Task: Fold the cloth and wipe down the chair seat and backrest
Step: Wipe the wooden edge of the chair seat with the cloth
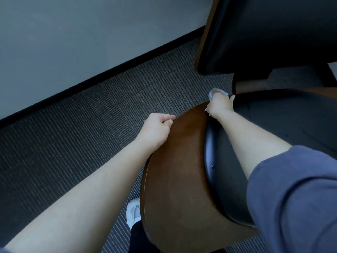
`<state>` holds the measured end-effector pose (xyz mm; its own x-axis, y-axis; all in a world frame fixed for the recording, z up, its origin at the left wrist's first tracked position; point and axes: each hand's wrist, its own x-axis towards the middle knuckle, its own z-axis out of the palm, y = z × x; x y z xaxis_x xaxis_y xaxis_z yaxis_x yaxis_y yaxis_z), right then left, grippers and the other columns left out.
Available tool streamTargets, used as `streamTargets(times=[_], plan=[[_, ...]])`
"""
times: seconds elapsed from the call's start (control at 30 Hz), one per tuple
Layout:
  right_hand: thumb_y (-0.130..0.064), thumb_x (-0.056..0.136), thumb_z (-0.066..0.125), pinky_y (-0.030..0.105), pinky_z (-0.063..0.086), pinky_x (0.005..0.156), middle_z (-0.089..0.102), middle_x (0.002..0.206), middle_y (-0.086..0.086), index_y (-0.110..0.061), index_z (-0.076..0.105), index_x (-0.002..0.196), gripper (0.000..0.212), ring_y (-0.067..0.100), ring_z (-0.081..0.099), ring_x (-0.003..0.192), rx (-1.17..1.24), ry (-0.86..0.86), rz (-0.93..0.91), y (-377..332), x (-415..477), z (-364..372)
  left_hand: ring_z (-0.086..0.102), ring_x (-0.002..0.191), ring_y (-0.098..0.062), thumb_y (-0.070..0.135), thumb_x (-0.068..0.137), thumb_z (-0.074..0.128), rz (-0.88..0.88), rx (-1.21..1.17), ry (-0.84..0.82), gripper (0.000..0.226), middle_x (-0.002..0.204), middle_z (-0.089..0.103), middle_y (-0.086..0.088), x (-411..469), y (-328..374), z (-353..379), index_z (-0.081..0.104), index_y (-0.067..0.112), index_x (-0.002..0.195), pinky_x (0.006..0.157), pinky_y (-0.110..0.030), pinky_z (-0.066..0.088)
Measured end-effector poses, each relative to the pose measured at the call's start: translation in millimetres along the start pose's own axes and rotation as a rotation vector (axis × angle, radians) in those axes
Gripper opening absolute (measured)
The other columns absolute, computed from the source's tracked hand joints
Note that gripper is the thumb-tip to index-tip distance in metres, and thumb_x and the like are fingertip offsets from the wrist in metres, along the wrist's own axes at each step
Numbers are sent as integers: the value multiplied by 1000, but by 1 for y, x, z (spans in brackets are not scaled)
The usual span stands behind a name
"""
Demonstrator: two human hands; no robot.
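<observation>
I look down over a chair from behind. Its curved brown wooden backrest shell (182,170) has black padding (224,179) on the inner side, and the dark seat (291,115) lies beyond. My right hand (220,104) is closed around a small white cloth (214,92) and presses it at the far end of the backrest, where the backrest meets the seat edge. Most of the cloth is hidden under the fingers. My left hand (156,128) grips the top rim of the wooden shell with curled fingers.
A second dark chair (264,33) with a wooden frame stands close at the upper right. Ribbed grey carpet (91,134) covers the floor, bounded by a black baseboard and pale wall (73,33) at the left. My white shoe (134,212) shows below the chair.
</observation>
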<state>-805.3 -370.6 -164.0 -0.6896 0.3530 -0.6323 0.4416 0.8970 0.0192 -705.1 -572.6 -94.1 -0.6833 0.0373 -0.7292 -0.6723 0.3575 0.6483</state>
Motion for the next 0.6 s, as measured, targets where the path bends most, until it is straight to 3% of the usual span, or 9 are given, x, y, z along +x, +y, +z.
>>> streamTargets(times=[0.17,0.23,0.3,0.37,0.5,0.6], plan=[[0,98,34,45,9,120,46,142,22,-13,25,151,56,43,6,144,72,-31,-297,15,-45,8,63,113,-18,17,103,47,-6,-30,15,30,122,68,-3,0,-1,1,67,18,124,102,-38,50],[-2,101,29,42,1,120,26,156,16,-16,22,153,55,39,-3,145,113,-69,-374,22,-58,10,63,113,-18,17,103,47,-7,-32,17,30,123,67,-3,-1,1,1,67,19,124,102,-39,50],[-2,101,28,40,-7,119,22,158,13,-15,21,153,54,36,5,146,103,-79,-405,22,-61,6,62,115,-16,16,103,46,-2,-23,24,30,125,66,-1,-2,2,1,67,19,124,104,-37,48],[-2,101,29,40,-5,120,29,156,13,-14,22,153,53,37,15,143,87,-44,-396,18,-60,3,61,115,-15,16,103,45,5,-14,31,30,126,65,0,-3,3,1,67,19,124,105,-35,48],[0,100,31,42,-6,120,15,160,11,-11,19,153,56,26,10,148,9,-8,-493,20,-72,14,62,113,-15,15,103,45,6,-19,29,31,125,66,0,-4,4,0,68,19,123,102,-33,49],[-7,100,33,45,-7,119,19,159,8,-13,20,153,54,21,34,140,-73,55,-492,27,-67,18,62,115,-16,15,103,45,-1,-29,32,30,125,66,-1,-4,4,0,67,18,124,104,-35,48]])
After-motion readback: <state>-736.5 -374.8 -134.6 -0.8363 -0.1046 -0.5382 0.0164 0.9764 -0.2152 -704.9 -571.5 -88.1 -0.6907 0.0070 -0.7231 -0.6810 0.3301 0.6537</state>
